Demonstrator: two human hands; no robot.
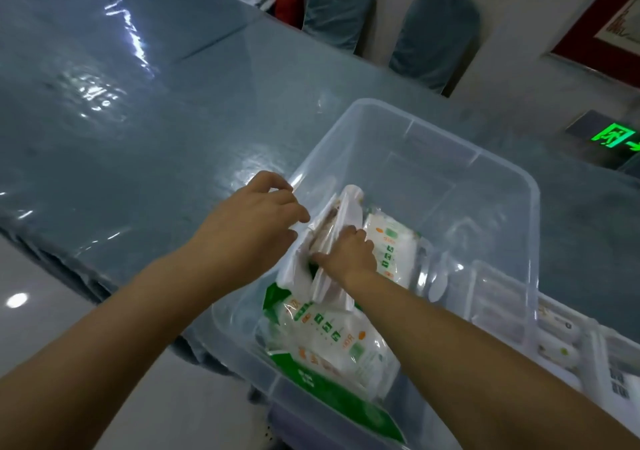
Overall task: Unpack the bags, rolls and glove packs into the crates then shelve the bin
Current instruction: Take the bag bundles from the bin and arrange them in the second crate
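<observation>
A clear plastic bin (512, 186) stands at the near right edge of a table (138, 120) covered in glossy blue-grey sheeting. Both of the person's hands reach into the bin's left half. The left hand (256, 217), at the bin's left wall, has its fingers curled onto the edge of a stack of flat white packs (337, 228) standing on edge. The right hand (349, 255) closes on the same stack from the right, thumb pressed on its near side. Just right of the stack lies a white pack with green and orange printing (394, 252); nearer, a larger green-and-white bag (332, 345) fills the bin's near-left corner. Right of the bin, a clear crate (498, 297) holds white items that are too blurred to identify.
</observation>
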